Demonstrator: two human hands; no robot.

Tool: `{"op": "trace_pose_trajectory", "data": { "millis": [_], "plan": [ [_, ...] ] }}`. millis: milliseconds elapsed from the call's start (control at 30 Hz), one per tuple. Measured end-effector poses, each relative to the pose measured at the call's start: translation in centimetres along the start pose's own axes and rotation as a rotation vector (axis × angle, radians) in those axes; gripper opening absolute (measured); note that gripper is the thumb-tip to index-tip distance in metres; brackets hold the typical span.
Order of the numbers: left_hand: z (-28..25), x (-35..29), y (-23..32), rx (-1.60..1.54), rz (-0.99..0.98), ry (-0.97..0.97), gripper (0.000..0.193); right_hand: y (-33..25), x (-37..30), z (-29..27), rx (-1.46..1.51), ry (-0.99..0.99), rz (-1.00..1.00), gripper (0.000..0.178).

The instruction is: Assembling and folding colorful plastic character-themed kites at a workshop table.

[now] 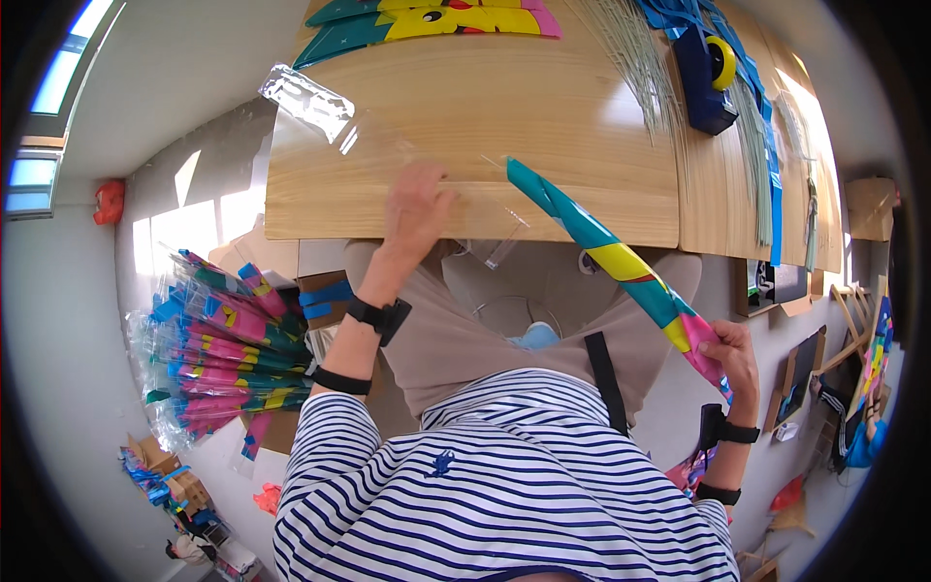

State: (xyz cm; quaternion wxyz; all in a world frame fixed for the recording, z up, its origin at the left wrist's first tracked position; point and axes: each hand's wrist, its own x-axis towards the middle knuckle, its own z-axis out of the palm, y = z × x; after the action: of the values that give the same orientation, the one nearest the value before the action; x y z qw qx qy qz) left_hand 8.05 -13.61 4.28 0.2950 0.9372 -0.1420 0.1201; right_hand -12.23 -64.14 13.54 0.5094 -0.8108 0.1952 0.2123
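Observation:
My right hand (pixel 729 351) grips the pink lower end of a rolled kite (pixel 621 260), printed in teal, yellow and pink. The kite slants up and left, its teal tip over the near edge of the wooden table (pixel 582 126). At that edge, left of the tip, is my left hand (pixel 419 206), its fingers smeared by motion. Clear plastic sleeves lie about it: a shiny sleeve (pixel 315 105) on the tabletop beyond, and a sleeve end (pixel 506 242) hanging past the edge. Whether the left fingers hold plastic I cannot tell.
Flat printed pieces (pixel 456 21) lie at the far edge. Thin pale rods (pixel 640 68), a blue tape dispenser (pixel 706 82) and blue ribbons (pixel 774 194) are on the right. A pile of sleeved rolled kites (pixel 228 349) rests at my left. Another person (pixel 863 441) is far right.

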Motion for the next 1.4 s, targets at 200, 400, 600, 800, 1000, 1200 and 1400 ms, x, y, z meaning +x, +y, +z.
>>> {"op": "trace_pose_trajectory", "data": {
  "millis": [200, 400, 600, 800, 1000, 1200, 1400],
  "plan": [
    [4.9, -3.5, 2.7, 0.119, -0.046, -0.12, 0.061, 0.8, -1.4, 0.2, 0.058, 0.058, 0.023, 0.007],
    [3.8, 0.0, 2.2, 0.125, -0.056, -0.09, 0.051, 2.0, -2.1, 0.0, 0.079, 0.034, -0.012, 0.008],
    [4.2, -1.3, 3.7, 0.2, -0.036, -0.056, 0.037, 2.3, -2.8, 0.0, -0.029, 0.041, -0.01, 0.011],
    [5.3, -1.5, 4.3, 0.291, 0.044, -0.019, 0.03, 2.7, -2.1, 0.2, -0.085, 0.034, -0.026, 0.015],
    [5.6, -1.4, 4.2, 0.306, 0.069, -0.007, 0.028, 1.6, -2.0, 1.1, -0.115, 0.049, -0.035, 0.015],
    [6.2, -0.7, 3.5, 0.265, -0.009, 0.006, 0.028, 1.1, -2.0, 1.2, -0.111, 0.036, -0.039, 0.015],
    [6.6, -0.8, 3.1, 0.174, -0.019, 0.047, 0.02, 0.1, -1.7, 1.6, -0.156, 0.015, -0.049, 0.014]
  ]
}}
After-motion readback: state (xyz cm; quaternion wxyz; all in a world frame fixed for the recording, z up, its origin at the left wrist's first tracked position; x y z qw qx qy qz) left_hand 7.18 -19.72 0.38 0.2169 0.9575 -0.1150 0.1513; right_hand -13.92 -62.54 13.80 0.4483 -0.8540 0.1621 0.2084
